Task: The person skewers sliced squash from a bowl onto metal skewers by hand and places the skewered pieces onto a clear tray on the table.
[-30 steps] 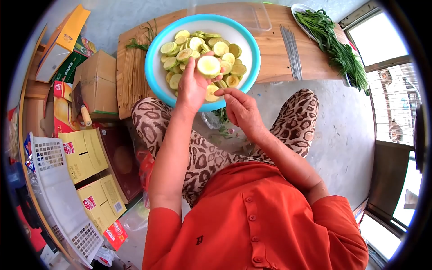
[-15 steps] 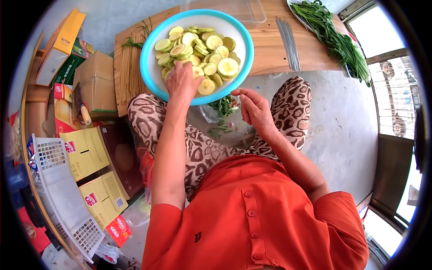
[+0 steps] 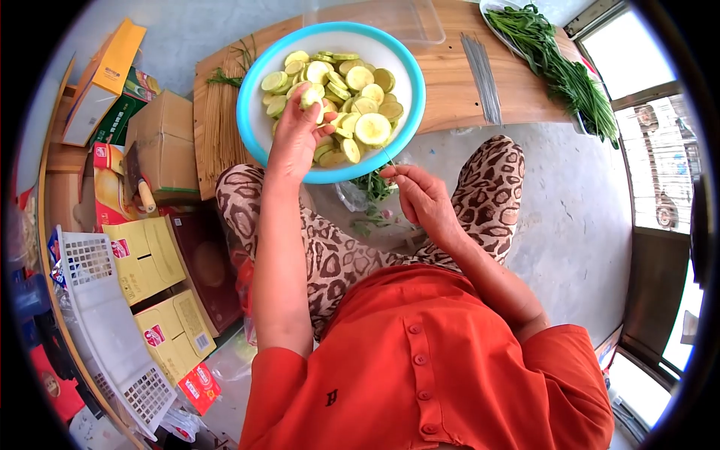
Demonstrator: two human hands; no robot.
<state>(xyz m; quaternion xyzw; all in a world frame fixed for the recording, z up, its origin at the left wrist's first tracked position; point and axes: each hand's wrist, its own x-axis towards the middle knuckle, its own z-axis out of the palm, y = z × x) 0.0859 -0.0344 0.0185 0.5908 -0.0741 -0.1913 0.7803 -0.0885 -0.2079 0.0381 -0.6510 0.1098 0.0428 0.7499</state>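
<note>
Over the left part of a white basin with a blue rim (image 3: 418, 97), my left hand (image 3: 294, 139) is closed on a few pale green zucchini slices (image 3: 311, 97). Many more round zucchini slices (image 3: 360, 77) are heaped in the basin beneath it. Just outside the basin's near right rim, my right hand (image 3: 422, 196) pinches a thin skewer (image 3: 388, 156) between thumb and fingers. The skewer points up and left across the rim, toward a large zucchini slice (image 3: 373, 129) that overlaps its far end in this view.
On the wooden table (image 3: 442, 90) lie bamboo skewers (image 3: 219, 139) at left, metal skewers (image 3: 481, 79) at right, and a plate of long leafy greens (image 3: 551, 64). Cardboard boxes (image 3: 163, 142), a knife handle (image 3: 145, 195) and a white plastic basket (image 3: 105, 307) stand at my left.
My left hand has risen out of the heap with zucchini slices in its fingers and turned slightly. My right hand has dropped a little, still pinching the skewer.
</note>
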